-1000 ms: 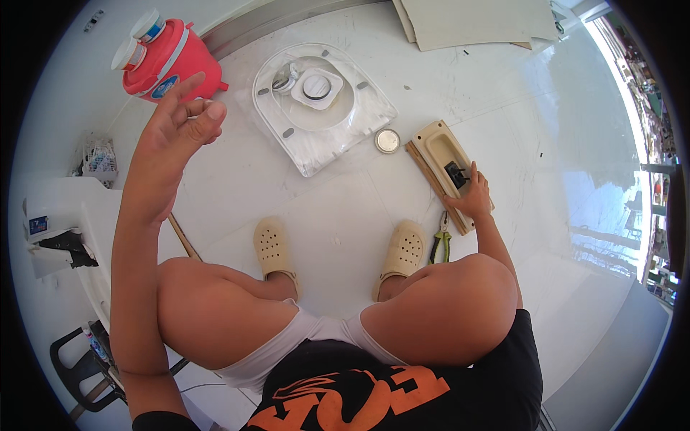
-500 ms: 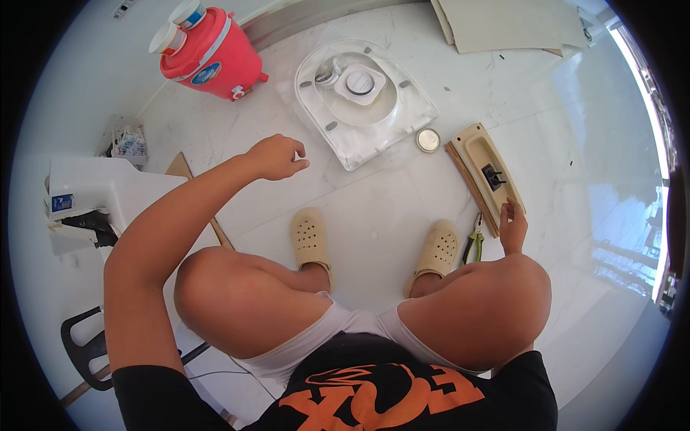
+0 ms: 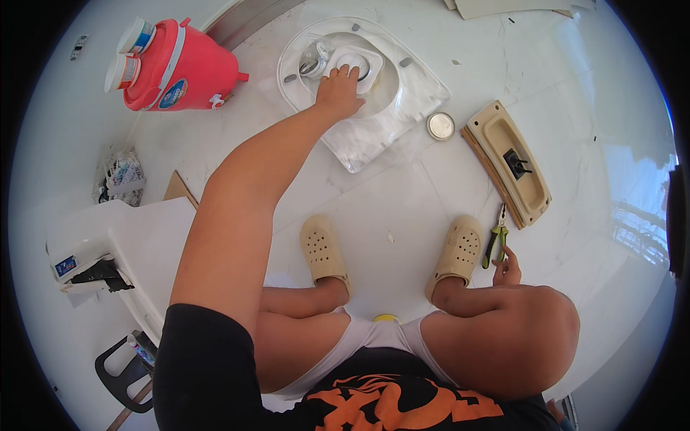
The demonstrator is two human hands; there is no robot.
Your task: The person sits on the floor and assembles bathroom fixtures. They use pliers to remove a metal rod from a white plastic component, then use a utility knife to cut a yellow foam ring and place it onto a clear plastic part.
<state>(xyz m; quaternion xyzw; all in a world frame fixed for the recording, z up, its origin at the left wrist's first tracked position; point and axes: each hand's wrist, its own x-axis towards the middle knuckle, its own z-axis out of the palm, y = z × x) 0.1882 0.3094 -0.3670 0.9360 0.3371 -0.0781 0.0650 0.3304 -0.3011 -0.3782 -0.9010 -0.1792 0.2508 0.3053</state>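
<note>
While left hand [image 3: 339,92] rests on white fitting [image 3: 357,65], pliers [image 3: 494,243] lie lengthwise, tips pointing away.

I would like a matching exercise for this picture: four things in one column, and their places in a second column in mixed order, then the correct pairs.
Things:
1. left hand
2. right hand
3. red cooler jug
4. round metal tin

Places:
A. on the floor between the white moulded part and the beige tray
B. beside the green-handled pliers
C. on the white moulded part
D. far left, near the wall

Pairs: 1-C, 2-B, 3-D, 4-A
</note>
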